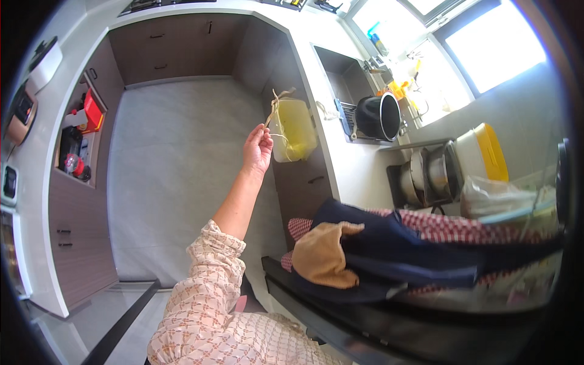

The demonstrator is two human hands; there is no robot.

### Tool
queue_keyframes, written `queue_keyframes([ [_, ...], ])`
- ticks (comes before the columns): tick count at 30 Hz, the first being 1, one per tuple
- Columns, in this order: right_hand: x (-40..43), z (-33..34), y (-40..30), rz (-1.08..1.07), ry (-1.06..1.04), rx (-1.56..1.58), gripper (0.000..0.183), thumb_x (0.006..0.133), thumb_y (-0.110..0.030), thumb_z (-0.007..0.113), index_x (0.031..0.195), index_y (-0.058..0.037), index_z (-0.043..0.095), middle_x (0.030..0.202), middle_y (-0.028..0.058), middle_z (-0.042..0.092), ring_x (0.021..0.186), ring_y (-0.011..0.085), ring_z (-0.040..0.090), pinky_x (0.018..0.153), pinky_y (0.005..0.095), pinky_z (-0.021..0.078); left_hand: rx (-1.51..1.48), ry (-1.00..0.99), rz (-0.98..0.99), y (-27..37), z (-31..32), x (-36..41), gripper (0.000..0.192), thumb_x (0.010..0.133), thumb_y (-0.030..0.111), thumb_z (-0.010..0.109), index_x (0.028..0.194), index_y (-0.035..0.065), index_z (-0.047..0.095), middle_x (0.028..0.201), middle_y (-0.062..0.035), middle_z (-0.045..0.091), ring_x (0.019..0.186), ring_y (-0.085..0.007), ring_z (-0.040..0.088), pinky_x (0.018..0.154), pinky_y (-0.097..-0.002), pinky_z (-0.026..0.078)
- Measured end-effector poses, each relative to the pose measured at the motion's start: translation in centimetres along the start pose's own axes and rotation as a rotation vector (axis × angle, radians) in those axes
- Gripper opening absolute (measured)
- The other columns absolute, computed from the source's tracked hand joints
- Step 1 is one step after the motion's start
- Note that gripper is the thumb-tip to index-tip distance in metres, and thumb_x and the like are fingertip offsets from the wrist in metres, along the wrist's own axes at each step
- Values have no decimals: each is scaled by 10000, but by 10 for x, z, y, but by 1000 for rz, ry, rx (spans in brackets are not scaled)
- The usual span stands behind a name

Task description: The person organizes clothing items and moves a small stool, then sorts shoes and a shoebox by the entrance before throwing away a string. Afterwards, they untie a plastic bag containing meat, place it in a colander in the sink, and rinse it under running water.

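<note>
My left hand (259, 153) is stretched out ahead, its thumb and fingers pinched on thin, dry, tan strands (274, 109), perhaps roots or stems. The strands stick up past the fingertips, and one pale end curls off to the right. Just right of the hand, a translucent bin (296, 127) with yellow inside hangs against the cabinet front below the counter edge. In this view the strands overlap the bin's near side; whether they touch it I cannot tell. My right hand is out of view.
At right, a counter (315, 91) holds a sink (342, 68) with a black pot (381, 117) and a rack of pans (424, 175). A navy garment (410, 255) with a tan patch (321, 255) hangs close by. Left, an open shelf niche (77, 137) holds bottles.
</note>
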State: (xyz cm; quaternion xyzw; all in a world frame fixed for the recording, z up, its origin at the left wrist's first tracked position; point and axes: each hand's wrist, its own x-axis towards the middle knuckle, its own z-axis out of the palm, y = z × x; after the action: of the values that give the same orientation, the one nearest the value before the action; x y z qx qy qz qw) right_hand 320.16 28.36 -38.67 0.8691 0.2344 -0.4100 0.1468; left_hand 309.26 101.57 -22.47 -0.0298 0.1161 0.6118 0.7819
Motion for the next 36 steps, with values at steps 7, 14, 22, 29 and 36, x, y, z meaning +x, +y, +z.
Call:
queue_keyframes([
  [7,-38,-129,-139,170,39,324,237,743,-251,572,936,-132,641,729,64,645,741,219,617,610,365,493,-29,146,11,-88,-20,138,109,854,3,515,959,7,540,819,-97,584,697,-135,583,595,-236,511],
  [14,-26,-161,-168,195,11,381,215,748,-236,569,908,-118,650,703,67,639,698,212,610,589,352,486,1224,132,-36,-155,-95,179,506,768,116,588,1221,-40,426,991,-126,574,903,-238,574,781,-310,474],
  [22,-42,-157,-147,200,34,403,195,753,-218,565,877,-102,660,673,69,631,649,204,601,566,338,477,1582,16,296,-125,-116,81,194,720,22,525,902,41,589,943,-125,574,882,-268,570,731,-342,503],
  [29,-98,-86,-91,165,106,464,182,757,-203,562,849,-88,669,647,72,624,606,197,593,546,325,470,1665,317,11,-68,-233,-90,123,744,25,524,824,63,611,708,-90,620,712,-206,622,566,-321,494],
  [36,-219,103,28,331,258,745,175,761,-188,559,822,-74,678,621,74,617,564,189,585,525,313,462,2211,-159,-121,-73,-337,-329,165,795,202,540,808,58,620,804,-156,629,795,-335,597,674,-408,467],
])
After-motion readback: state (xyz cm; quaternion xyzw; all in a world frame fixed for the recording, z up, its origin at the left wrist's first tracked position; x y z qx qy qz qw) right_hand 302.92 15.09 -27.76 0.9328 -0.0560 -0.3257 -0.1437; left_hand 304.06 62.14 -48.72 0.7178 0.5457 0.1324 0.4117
